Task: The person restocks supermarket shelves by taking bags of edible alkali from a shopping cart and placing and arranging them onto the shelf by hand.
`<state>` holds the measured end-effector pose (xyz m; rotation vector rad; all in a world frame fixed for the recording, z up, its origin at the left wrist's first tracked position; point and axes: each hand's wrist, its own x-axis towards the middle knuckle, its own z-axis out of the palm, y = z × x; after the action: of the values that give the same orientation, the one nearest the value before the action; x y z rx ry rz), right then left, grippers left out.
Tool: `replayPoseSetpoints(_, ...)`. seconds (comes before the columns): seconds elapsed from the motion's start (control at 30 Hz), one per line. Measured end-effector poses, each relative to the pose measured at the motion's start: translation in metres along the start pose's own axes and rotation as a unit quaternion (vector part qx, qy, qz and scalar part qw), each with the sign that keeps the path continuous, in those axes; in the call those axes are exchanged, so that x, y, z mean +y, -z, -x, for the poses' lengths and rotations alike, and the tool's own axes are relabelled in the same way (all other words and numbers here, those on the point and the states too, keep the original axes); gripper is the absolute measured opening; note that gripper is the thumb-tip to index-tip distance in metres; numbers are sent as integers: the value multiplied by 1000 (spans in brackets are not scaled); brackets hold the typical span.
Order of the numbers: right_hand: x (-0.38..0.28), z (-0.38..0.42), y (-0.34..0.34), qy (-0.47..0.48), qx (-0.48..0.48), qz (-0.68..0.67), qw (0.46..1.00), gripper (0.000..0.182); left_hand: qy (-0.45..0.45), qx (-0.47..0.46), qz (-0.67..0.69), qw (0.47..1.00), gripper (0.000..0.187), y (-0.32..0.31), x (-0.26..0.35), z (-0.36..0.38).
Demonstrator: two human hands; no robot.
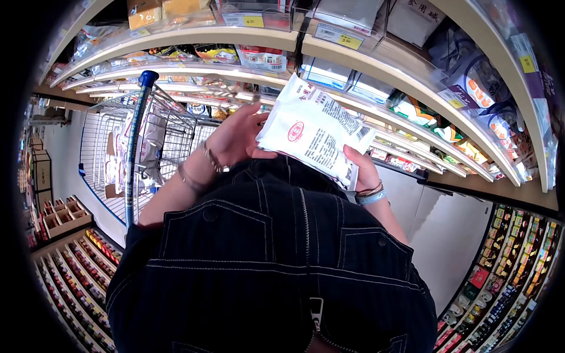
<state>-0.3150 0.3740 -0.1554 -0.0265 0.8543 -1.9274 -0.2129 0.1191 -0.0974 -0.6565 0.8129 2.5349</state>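
Note:
A white printed packet [312, 126] is held up in front of my chest, tilted, with a red oval mark, columns of small dark text and a barcode facing me. My right hand [362, 169] is closed on its lower right corner, thumb across the front and the other fingers hidden behind. At the packet's left edge is my left hand [232, 138], its fingers apart and the fingertips right by the edge. Bracelets circle both wrists. Below the hands, my dark zipped jacket [282, 235] fills the view.
A wire shopping cart [97, 153] with a blue handle [138, 129] stands at my left, several packages inside. Curved-looking store shelves [247, 38] with price tags and bagged goods run across the front and right. More stocked shelves [73, 276] lie low on the left, others [512, 265] low on the right.

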Motion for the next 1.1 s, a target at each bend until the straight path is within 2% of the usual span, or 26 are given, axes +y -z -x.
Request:
replayPoseSetpoints(0.1, -11, -4, -8, 50, 13, 44, 998, 51, -74, 194, -77, 975, 46, 22, -21, 10)
replayPoseSetpoints(0.13, -13, -5, -10, 65, 26, 68, 995, 51, -96, 225, -66, 967, 36, 20, -27, 15)
replayPoseSetpoints(0.2, -21, -4, -24, 109, 49, 129, 984, 49, -72, 139, -48, 986, 33, 10, -25, 19)
replayPoseSetpoints(0.27, -35, 0, -46, 154, 72, 256, 952, 49, -42, 57, -1, 997, 35, -14, -17, 20)
replayPoseSetpoints(0.3, -41, 3, -57, 176, 83, 318, 928, 49, -53, 83, -14, 995, 37, -15, -18, 16)
replayPoseSetpoints(0.37, -51, 13, -85, 256, 96, 469, 839, 42, -76, 131, -37, 988, 40, -13, -20, 6)
replayPoseSetpoints(0.4, -55, 20, -102, 306, 95, 568, 758, 42, -59, 96, -56, 992, 45, -18, -21, 7)
replayPoseSetpoints(0.43, -58, 25, -116, 351, 93, 655, 663, 42, -24, 64, -12, 998, 58, -15, -24, 4)
replayPoseSetpoints(0.5, -62, 19, -129, 530, -22, 710, 462, 42, -71, -135, 117, 981, 78, -48, -18, 18)
replayPoseSetpoints(0.57, -58, 15, -131, 554, -54, 754, 349, 37, -195, -210, 148, 947, 100, -65, -20, 23)
replayPoseSetpoints(0.63, -58, 15, -137, 571, -57, 774, 266, 33, -243, -285, 98, 922, 98, -61, -22, 16)
replayPoseSetpoints(0.73, -55, 13, -142, 543, -62, 801, 245, 35, -279, -205, 55, 936, 93, -56, -20, 16)
replayPoseSetpoints(0.8, -54, 13, -140, 521, -70, 818, 233, 41, -268, -246, 69, 929, 90, -44, -17, 9)
replayPoseSetpoints(0.9, -66, 26, -153, 414, -114, 840, 331, 50, -274, -254, 65, 926, 82, -34, -13, -1)
replayPoseSetpoints(0.93, -77, 29, -155, 358, -168, 835, 382, 58, -272, -251, 58, 927, 81, -32, -12, -3)
replayPoseSetpoints(1.03, -92, 29, -146, 352, -204, 684, 606, 66, -251, -259, 84, 929, 75, -30, -9, -8)
replayPoseSetpoints(1.07, -89, 25, -128, 371, -94, 655, 652, 73, -236, -265, 96, 930, 75, -28, -9, -11)
replayPoseSetpoints(1.1, -90, 18, -118, 371, -25, 673, 639, 84, -218, -270, 108, 932, 75, -28, -10, -13)
